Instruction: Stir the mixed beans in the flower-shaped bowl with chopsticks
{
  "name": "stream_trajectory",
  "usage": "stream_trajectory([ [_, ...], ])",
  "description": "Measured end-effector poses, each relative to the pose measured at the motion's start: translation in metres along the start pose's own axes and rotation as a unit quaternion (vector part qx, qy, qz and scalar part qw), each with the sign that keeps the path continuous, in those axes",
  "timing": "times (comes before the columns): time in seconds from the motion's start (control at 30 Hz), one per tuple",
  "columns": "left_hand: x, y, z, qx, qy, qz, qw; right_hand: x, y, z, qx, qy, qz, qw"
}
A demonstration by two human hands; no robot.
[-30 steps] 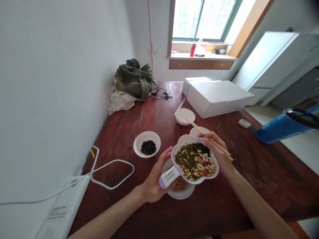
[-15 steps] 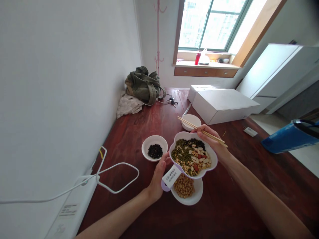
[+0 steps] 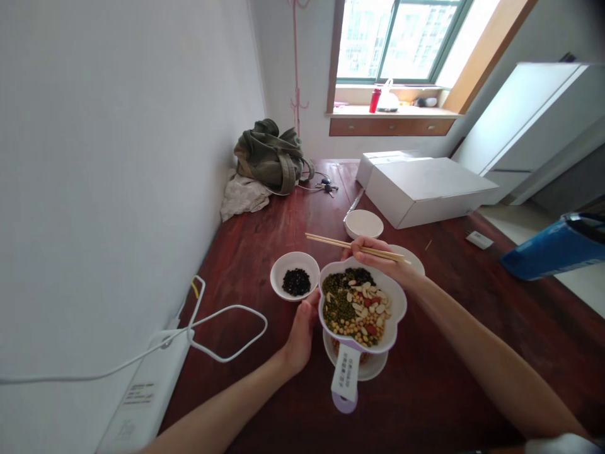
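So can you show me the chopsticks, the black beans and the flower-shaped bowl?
chopsticks [image 3: 331, 240]: head view, the part sticking out past the hand.
black beans [image 3: 296, 282]: head view, the middle of the pile.
flower-shaped bowl [image 3: 401, 302]: head view, its rim.

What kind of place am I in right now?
Probably a home dining area: a wooden table with a small bowl of black beans, keys and a cloth bag left at the far end, and a window ledge beyond.
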State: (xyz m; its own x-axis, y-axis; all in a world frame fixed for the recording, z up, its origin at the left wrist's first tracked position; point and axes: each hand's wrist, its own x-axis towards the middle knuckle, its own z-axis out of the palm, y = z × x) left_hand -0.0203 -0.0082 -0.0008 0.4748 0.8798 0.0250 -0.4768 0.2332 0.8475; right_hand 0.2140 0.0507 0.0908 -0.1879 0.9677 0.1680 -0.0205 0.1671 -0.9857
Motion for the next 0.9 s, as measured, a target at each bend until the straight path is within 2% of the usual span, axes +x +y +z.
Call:
stream_trajectory([
  [0.1,-0.001,0.001,-0.002,0.037,0.008,0.005,0.999,0.006,0.003,0.002,0.013,-0.058,0.021,0.998],
  [0.2,-0.002,0.001,-0.003,0.033,0.008,-0.001,0.999,0.011,0.010,0.005,0.024,-0.081,0.026,0.996],
  [0.33,-0.005,0.004,-0.001,-0.012,0.012,-0.004,1.000,0.006,0.024,0.008,0.034,-0.054,0.013,0.998],
  [0.5,-0.003,0.009,0.004,-0.043,0.015,-0.032,0.998,-0.012,0.032,0.008,0.017,-0.007,-0.002,1.000],
  [0.6,0.001,0.006,0.002,-0.062,0.065,-0.052,0.995,-0.026,0.031,0.003,-0.024,0.041,-0.067,0.997],
  [0.7,0.004,-0.002,-0.004,-0.085,0.108,-0.048,0.989,-0.046,0.026,-0.004,-0.057,0.150,-0.174,0.971],
  [0.77,0.005,-0.007,-0.009,-0.082,0.110,-0.034,0.990,-0.063,0.022,-0.007,-0.067,0.192,-0.208,0.957],
  [0.8,0.005,-0.009,-0.011,-0.074,0.105,-0.027,0.991,-0.071,0.020,-0.007,-0.073,0.190,-0.223,0.953],
  [0.9,0.005,-0.012,-0.015,-0.054,0.092,-0.015,0.994,-0.090,0.017,-0.006,-0.073,0.109,-0.263,0.956],
])
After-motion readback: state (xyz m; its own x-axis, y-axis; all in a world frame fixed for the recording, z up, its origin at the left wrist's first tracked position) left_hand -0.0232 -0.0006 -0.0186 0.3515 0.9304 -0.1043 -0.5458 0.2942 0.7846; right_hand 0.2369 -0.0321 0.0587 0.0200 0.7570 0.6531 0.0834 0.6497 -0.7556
